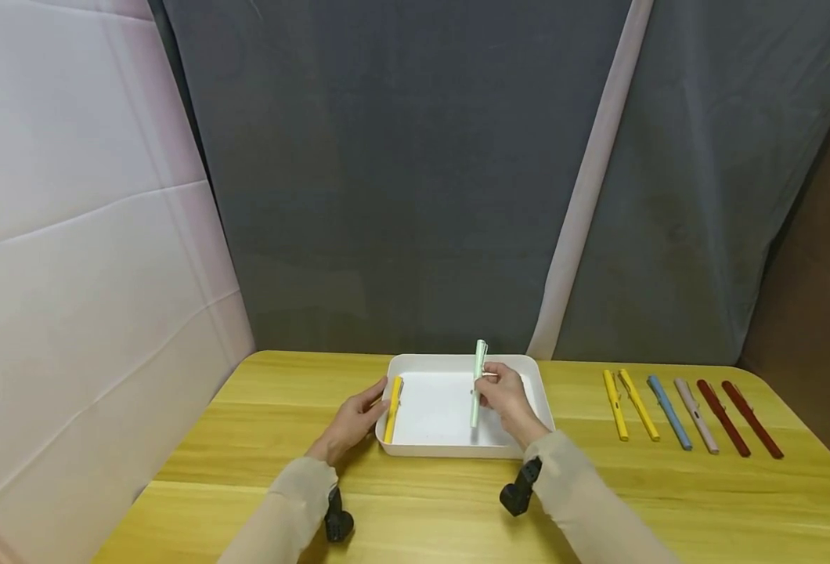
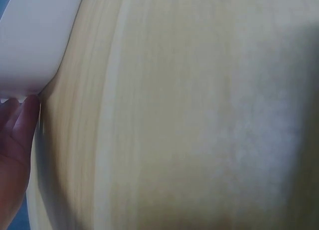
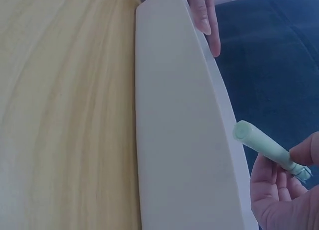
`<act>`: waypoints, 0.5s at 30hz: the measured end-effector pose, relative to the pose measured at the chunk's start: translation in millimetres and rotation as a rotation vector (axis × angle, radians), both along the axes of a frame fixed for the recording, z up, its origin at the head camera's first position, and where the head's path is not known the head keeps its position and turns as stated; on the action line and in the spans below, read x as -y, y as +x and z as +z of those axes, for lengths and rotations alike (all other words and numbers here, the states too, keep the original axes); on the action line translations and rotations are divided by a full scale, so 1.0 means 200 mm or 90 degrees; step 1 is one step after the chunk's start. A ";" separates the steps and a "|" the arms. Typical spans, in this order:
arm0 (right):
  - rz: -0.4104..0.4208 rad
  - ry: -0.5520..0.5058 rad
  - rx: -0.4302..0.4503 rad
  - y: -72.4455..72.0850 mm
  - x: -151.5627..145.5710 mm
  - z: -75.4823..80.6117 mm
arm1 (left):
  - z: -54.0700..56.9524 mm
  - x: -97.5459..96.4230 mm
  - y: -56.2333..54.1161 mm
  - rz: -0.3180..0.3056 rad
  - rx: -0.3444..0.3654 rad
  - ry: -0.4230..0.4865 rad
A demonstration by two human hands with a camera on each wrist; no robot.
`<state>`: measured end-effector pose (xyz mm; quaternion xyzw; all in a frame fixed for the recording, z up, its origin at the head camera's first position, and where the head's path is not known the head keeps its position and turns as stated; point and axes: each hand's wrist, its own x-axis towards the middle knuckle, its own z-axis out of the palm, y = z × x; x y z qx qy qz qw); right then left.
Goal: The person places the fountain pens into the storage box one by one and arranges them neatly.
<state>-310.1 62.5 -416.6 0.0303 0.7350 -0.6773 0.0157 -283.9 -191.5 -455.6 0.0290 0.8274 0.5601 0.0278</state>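
Note:
My right hand pinches a mint-green pen between thumb and fingers over the right half of a white tray. The pen stands nearly upright in the head view, its clip toward the top. In the right wrist view the pen's round green end points toward the tray's near wall. My left hand rests against the tray's left side with its fingers extended. Inside the tray, along that left wall, lies a yellow pen.
Right of the tray, several pens lie side by side: two yellow pens, a blue pen, a pale pinkish pen and two dark red pens. The wooden table ends at a grey curtain behind.

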 end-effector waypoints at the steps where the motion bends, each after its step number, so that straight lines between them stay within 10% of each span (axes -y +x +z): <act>1: -0.001 0.000 0.001 0.00 0.01 -0.01 | 0.00 0.00 0.00 0.001 -0.001 0.000; 15: 0.009 -0.045 -0.002 0.02 0.05 -0.03 | -0.01 0.00 0.00 -0.017 -0.021 0.010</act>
